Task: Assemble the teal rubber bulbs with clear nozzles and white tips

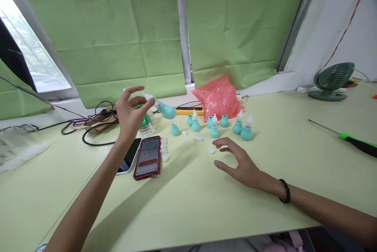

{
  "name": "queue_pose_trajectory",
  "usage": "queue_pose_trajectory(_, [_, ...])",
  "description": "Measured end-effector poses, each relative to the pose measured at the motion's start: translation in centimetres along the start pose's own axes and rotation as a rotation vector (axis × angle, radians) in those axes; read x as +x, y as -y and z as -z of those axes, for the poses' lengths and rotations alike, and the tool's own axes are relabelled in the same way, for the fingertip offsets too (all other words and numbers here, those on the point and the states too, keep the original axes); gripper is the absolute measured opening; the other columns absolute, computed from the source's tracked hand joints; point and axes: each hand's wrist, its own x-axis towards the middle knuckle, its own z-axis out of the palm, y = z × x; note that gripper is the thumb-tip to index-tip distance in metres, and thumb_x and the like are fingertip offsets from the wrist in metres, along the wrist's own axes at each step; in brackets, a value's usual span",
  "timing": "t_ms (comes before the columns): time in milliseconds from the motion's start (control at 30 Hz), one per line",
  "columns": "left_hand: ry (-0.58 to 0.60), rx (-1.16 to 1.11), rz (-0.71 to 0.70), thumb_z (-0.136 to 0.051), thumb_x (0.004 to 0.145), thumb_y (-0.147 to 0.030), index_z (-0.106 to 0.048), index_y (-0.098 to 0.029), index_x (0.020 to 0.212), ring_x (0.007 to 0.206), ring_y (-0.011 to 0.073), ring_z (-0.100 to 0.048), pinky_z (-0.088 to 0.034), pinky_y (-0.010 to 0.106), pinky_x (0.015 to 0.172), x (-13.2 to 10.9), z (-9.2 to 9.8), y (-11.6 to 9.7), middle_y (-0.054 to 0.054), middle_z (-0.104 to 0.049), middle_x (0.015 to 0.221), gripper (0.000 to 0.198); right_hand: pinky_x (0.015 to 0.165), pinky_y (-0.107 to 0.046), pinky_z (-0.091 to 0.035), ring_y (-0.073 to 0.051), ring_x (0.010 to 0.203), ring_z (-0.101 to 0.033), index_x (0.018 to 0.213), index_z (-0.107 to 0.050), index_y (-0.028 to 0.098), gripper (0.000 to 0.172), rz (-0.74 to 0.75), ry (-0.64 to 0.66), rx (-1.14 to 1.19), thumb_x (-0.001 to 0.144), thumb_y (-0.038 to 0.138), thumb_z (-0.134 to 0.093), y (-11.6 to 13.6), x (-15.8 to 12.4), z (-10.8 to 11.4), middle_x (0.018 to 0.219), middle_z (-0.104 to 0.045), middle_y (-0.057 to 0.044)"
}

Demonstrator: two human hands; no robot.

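Observation:
Raised over the table, my left hand [131,112] pinches a teal nasal aspirator [166,111] by its white tip, between thumb and fingers. Its bulb hangs out to the right, tilted downward. My right hand [240,163] hovers low over the table with its fingers apart and nothing in them. Close to those fingertips lies a small white nozzle tip [212,151]. Behind it stand several teal bulbs, some with clear nozzles, such as the upright aspirator [214,128], and some bare, such as the open bulb [224,121]. A clear tube piece [198,138] lies between my hands.
A red-cased phone [147,157] showing a timer lies beside another phone [129,157]. Further back are a bottle [145,126], a pink bubble-wrap bag [219,98], a yellow power strip [190,111] and black cables [88,138]. To the right are a screwdriver [353,140] and a green fan [332,81].

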Motion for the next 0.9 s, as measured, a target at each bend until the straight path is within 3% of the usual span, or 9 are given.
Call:
queue_pose_trajectory(200, [0.090, 0.464, -0.086, -0.052, 0.065, -0.026, -0.054, -0.017, 0.089, 0.061, 0.0134, -0.057, -0.044, 0.023, 0.059, 2.2, -1.5, 6.9, 0.001, -0.060, 0.065, 0.026, 0.076, -0.033, -0.043, -0.018, 0.092, -0.047, 0.101, -0.040, 0.023, 0.030, 0.059, 0.005, -0.134, 0.072, 0.022, -0.047, -0.8, 0.2, -0.1, 0.100, -0.047, -0.005])
queue_pose_trajectory(300, [0.245, 0.584, -0.019, -0.050, 0.066, -0.027, -0.052, -0.015, 0.094, 0.062, 0.0143, -0.057, -0.043, 0.024, 0.061, 2.1, -2.7, 9.9, 0.002, -0.060, 0.067, 0.029, 0.077, -0.034, -0.042, -0.020, 0.095, -0.045, 0.096, -0.044, 0.021, 0.025, 0.104, 0.030, -0.310, 0.072, 0.022, -0.047, -1.6, 0.4, 0.1, 0.102, -0.046, -0.007])
queue_pose_trajectory(367, [0.351, 0.625, 0.012, -0.050, 0.067, -0.025, -0.052, -0.014, 0.094, 0.063, 0.0146, -0.058, -0.043, 0.023, 0.060, 1.9, -3.3, 11.5, 0.004, -0.061, 0.068, 0.030, 0.075, -0.035, -0.042, -0.022, 0.095, -0.045, 0.095, -0.047, 0.020, 0.024, 0.115, 0.073, -0.443, 0.071, 0.023, -0.048, -2.0, 0.4, 0.1, 0.103, -0.046, -0.009])
queue_pose_trajectory(500, [0.451, 0.646, 0.011, -0.054, 0.064, -0.023, -0.053, -0.016, 0.093, 0.061, 0.0142, -0.057, -0.044, 0.023, 0.058, 1.5, -3.9, 13.2, 0.004, -0.061, 0.073, 0.030, 0.073, -0.036, -0.042, -0.022, 0.090, -0.046, 0.100, -0.047, 0.019, 0.028, 0.079, 0.209, -0.584, 0.072, 0.025, -0.047, -2.6, 0.4, 0.1, 0.100, -0.048, -0.009])
queue_pose_trajectory(600, [0.457, 0.669, -0.010, -0.054, 0.065, -0.024, -0.048, -0.018, 0.104, 0.068, 0.0169, -0.057, -0.044, 0.027, 0.062, 1.3, -3.9, 13.0, 0.005, -0.060, 0.081, 0.040, 0.072, -0.035, -0.042, -0.021, 0.087, -0.046, 0.103, -0.046, 0.019, 0.028, 0.066, 0.277, -0.619, 0.075, 0.024, -0.043, -3.1, 0.3, -0.1, 0.096, -0.051, -0.008])
queue_pose_trajectory(667, [0.398, 0.686, -0.075, -0.052, 0.068, -0.024, -0.043, -0.018, 0.109, 0.083, 0.0204, -0.054, -0.042, 0.032, 0.071, 1.2, -3.9, 12.0, 0.008, -0.057, 0.095, 0.043, 0.071, -0.035, -0.041, -0.020, 0.086, -0.046, 0.104, -0.046, 0.020, 0.028, 0.072, 0.295, -0.636, 0.076, 0.023, -0.041, -3.7, 0.4, -0.3, 0.095, -0.051, -0.007])
queue_pose_trajectory(767, [0.251, 0.722, -0.388, -0.042, 0.075, -0.020, -0.045, -0.016, 0.107, 0.103, 0.0236, -0.041, -0.037, 0.035, 0.081, 0.5, -4.3, 9.3, 0.010, -0.046, 0.113, 0.033, 0.071, -0.034, -0.041, -0.020, 0.086, -0.046, 0.101, -0.047, 0.020, 0.025, 0.090, 0.301, -0.647, 0.077, 0.020, -0.041, -4.6, 0.5, -0.5, 0.093, -0.052, -0.007])
queue_pose_trajectory(833, [0.348, 0.736, -0.605, -0.036, 0.077, -0.015, -0.048, -0.016, 0.103, 0.100, 0.0228, -0.042, -0.038, 0.035, 0.079, -0.6, -5.1, 7.2, 0.010, -0.049, 0.107, 0.028, 0.070, -0.034, -0.040, -0.019, 0.084, -0.046, 0.097, -0.048, 0.019, 0.022, 0.102, 0.302, -0.637, 0.077, 0.018, -0.039, -5.0, 0.7, -0.7, 0.091, -0.053, -0.006])
queue_pose_trajectory(900, [0.607, 0.775, -0.719, -0.033, 0.078, -0.012, -0.051, -0.014, 0.097, 0.091, 0.0221, -0.046, -0.040, 0.035, 0.074, -2.0, -6.4, 5.7, 0.011, -0.055, 0.093, 0.026, 0.069, -0.033, -0.041, -0.019, 0.083, -0.047, 0.094, -0.049, 0.019, 0.020, 0.100, 0.294, -0.615, 0.077, 0.015, -0.038, -5.3, 0.8, -0.8, 0.088, -0.053, -0.006])
